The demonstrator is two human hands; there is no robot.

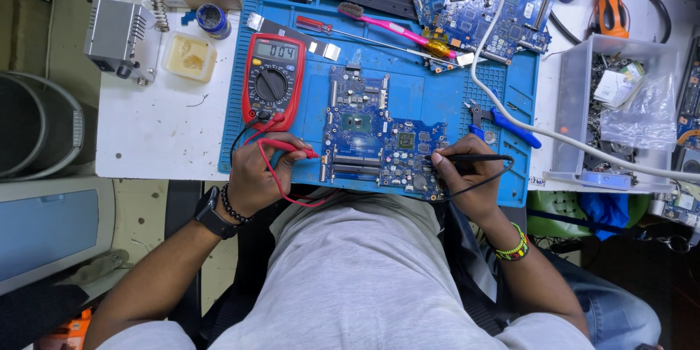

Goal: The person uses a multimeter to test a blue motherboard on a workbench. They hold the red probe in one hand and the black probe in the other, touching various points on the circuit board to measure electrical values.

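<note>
On the blue mat (408, 95) of the worktop (157, 127), a blue circuit board (383, 138) lies near the middle, being probed; the red multimeter (273, 80) to its left is switched on, so measuring appears under way. The left hand (257, 173) is closed around the red probe (292, 148), its tip at the board's left edge. The right hand (461, 169) is pinched on the black probe (467, 157), seemingly touching the board's near right part.

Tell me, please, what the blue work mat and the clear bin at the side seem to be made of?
The blue work mat looks like matte silicone or rubber: soft, moulded compartments, no glare. The clear bin looks like translucent rigid plastic: its contents show cloudily through its thin, straight walls.
</note>
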